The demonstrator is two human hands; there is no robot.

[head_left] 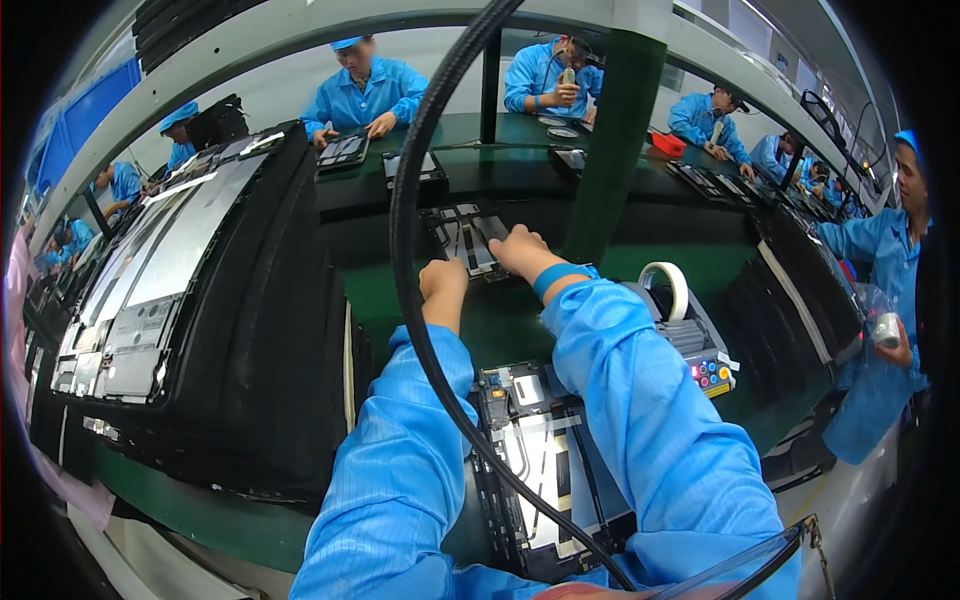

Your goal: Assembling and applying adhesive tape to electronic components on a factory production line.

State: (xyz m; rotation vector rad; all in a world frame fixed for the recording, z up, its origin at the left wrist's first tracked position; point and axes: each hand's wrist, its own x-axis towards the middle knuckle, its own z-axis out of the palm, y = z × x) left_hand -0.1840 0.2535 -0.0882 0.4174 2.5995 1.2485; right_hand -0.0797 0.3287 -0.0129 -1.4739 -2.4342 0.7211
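Note:
Both arms, in blue sleeves, reach forward across the green bench. An opened tablet-like device (468,238), with silver inner panels and a dark frame, lies ahead of me at the far side. My left hand (443,281) is closed at its near left edge, fingers curled and partly hidden. At its right edge is my right hand (524,250), fingers bent round the side and a blue band on the wrist. A second opened device (540,470), larger in view, rests between my forearms, its silver panels and circuit parts showing; my right sleeve covers part of it.
A black cable (404,200) hangs across the view. Tall black tray stacks (250,330) with device parts stand left, more trays (790,300) right. A tape dispenser (690,335) with a roll sits right. A green post (620,140) rises beyond. Several co-workers in blue work around.

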